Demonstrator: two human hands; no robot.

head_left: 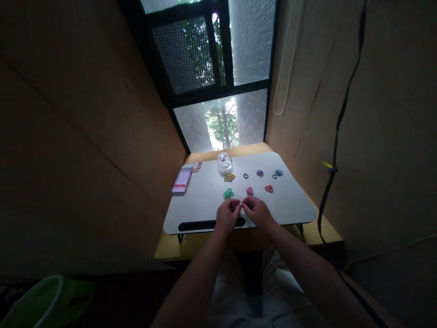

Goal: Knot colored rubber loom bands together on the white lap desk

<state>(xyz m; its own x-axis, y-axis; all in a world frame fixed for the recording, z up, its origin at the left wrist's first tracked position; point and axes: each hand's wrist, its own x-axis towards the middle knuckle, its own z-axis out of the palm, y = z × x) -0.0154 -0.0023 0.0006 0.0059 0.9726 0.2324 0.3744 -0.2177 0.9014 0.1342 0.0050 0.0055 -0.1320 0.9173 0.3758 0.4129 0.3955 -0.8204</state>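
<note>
My left hand (pixel 228 215) and my right hand (pixel 257 211) meet above the front part of a white lap table (pixel 201 200). Both are closed, fingertips pinched around a tiny pale object (pixel 241 204) too small to name. Just beyond my fingers lie a green pile of small rings (pixel 228 193) and a pink pile (pixel 249 190). A red pile (pixel 269 188) sits to the right. Farther back are a yellow pile (pixel 230 177), a dark ring (pixel 246 176), a purple pile (pixel 260 173) and a blue pile (pixel 278 173).
A clear plastic container (pixel 225 164) stands at the table's back. At the left edge lies a blurred, phone-like rectangle (pixel 182 181), with a reddish linked chain (pixel 197 167) beside it. A black slot (pixel 196 225) runs along the front. A dark cord (pixel 336 136) hangs at right.
</note>
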